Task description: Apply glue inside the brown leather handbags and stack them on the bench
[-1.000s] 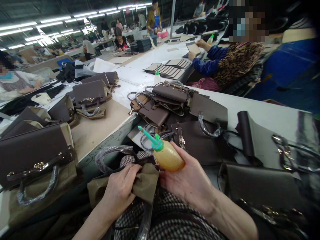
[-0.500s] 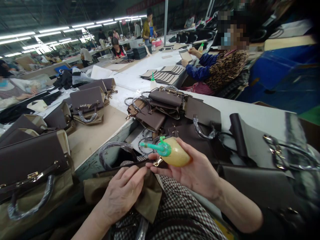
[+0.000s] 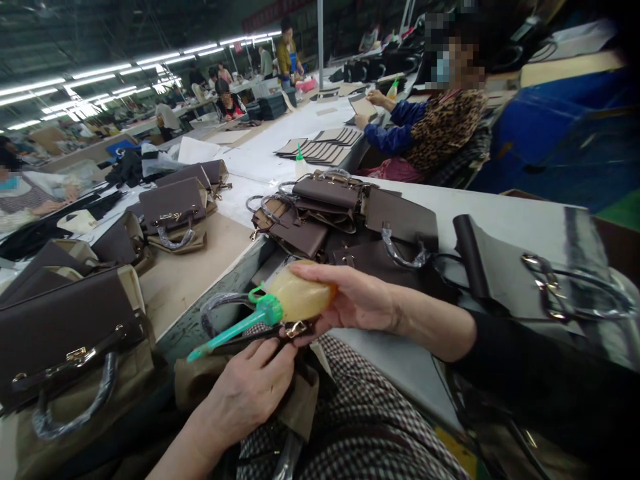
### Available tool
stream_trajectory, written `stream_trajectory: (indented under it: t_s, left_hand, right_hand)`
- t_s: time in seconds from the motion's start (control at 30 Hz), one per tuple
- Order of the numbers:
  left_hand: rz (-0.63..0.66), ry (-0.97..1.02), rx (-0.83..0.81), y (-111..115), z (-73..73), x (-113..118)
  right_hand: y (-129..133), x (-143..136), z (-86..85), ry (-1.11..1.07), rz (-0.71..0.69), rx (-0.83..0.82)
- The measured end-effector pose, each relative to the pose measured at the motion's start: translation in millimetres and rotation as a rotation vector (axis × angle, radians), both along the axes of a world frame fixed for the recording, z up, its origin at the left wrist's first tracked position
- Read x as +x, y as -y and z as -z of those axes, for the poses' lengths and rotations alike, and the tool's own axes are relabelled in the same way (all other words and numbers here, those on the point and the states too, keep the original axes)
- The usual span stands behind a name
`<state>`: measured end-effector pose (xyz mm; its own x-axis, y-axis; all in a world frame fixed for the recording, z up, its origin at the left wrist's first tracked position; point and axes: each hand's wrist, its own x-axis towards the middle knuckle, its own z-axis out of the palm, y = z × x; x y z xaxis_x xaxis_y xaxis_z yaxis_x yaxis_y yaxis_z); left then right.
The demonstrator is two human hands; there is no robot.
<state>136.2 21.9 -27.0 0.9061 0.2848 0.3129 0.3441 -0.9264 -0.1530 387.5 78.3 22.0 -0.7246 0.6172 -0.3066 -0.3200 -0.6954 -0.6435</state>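
Head view: beyond the squeeze bottle [image 3: 303,293], we see a white worktable [image 3: 475,205] stretching away. Past the bottle and off to its right, a co-worker [image 3: 453,127] in a leopard-print top with blue sleeves holds a flat panel. Just beyond the bottle, we find a heap of dark brown handbags [image 3: 320,233], some with plastic-wrapped handles. Well to its left sits another brown handbag [image 3: 65,327], its flap and gold-coloured hardware showing. Directly below the bottle, over a checked garment [image 3: 365,407], we have the lap bag [image 3: 303,397], partly hidden, its olive lining in creases. Our left hand [image 3: 253,387], below and left of the bottle, is closed over that bag's edge with bent fingers. Our right hand [image 3: 357,300], at the bottle's right end, is wrapped around it, thumb on top. The two hands are close together; whether their fingertips touch, we cannot tell. From the bottle's left end, its green nozzle [image 3: 230,340] slants down to the left. Just under the bottle we spot a gold-coloured clasp [image 3: 295,329], beside our right fingertips.
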Motion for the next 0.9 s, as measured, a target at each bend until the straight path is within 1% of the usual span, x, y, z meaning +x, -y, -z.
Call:
stream_trajectory:
  t_s: [0.07,0.13,0.2,0.27,0.3,0.37,0.47,0.53,0.6,0.63,0.67,0.73,0.8,0.9]
  left_hand:
    - [-0.045,0.055,-0.046,1.3,2.5,-10.9]
    - [-0.093,0.134,-0.153,3.1,5.6,-24.2]
    - [-0.143,0.250,-0.311,6.2,6.7,-38.0]
    - [-0.227,0.362,-0.480,11.3,3.2,-52.2]
    - [-0.281,0.393,-0.554,14.2,-0.8,-60.0]
    - [-0.386,0.415,-0.672,20.0,-13.3,-78.2]
    - [-0.547,0.427,-0.776,23.8,-39.8,-110.9]
    - [-0.621,0.437,-0.770,21.1,-57.6,-132.2]
    - [-0.598,0.434,-0.675,14.9,-69.6,-148.9]
    - [-0.560,0.422,-0.620,11.1,-72.1,-154.8]
    - [-0.521,0.411,-0.574,7.4,-71.7,-158.7]
    - [-0.469,0.393,-0.537,1.3,-63.0,-161.1]
    - [-0.451,0.380,-0.549,-1.4,-47.7,-157.7]
    - [-0.458,0.380,-0.573,-0.9,-26.1,-149.1]
  right_hand:
    - [0.6,15.9,1.6,-0.003,0.032,-0.005]
    - [2.6,31.6,7.5,-0.026,0.106,0.001]
    - [6.4,43.0,16.9,-0.065,0.238,-0.002]
    - [12.5,48.2,27.3,-0.100,0.419,-0.016]
    - [16.4,48.4,31.9,-0.110,0.503,-0.024]
    - [25.5,45.0,38.9,-0.100,0.614,-0.031]
    - [39.4,33.3,43.2,-0.023,0.650,-0.002]
    - [47.1,23.5,44.0,0.022,0.625,0.057]
    - [52.9,13.5,45.4,0.044,0.590,0.152]
    - [55.1,8.6,46.4,0.055,0.573,0.204]
    - [57.1,3.9,47.6,0.075,0.562,0.255]
    - [60.4,-4.9,48.8,0.130,0.567,0.350]
    - [62.7,-12.8,46.5,0.186,0.580,0.440]
    - [64.0,-22.5,36.0,0.231,0.611,0.564]
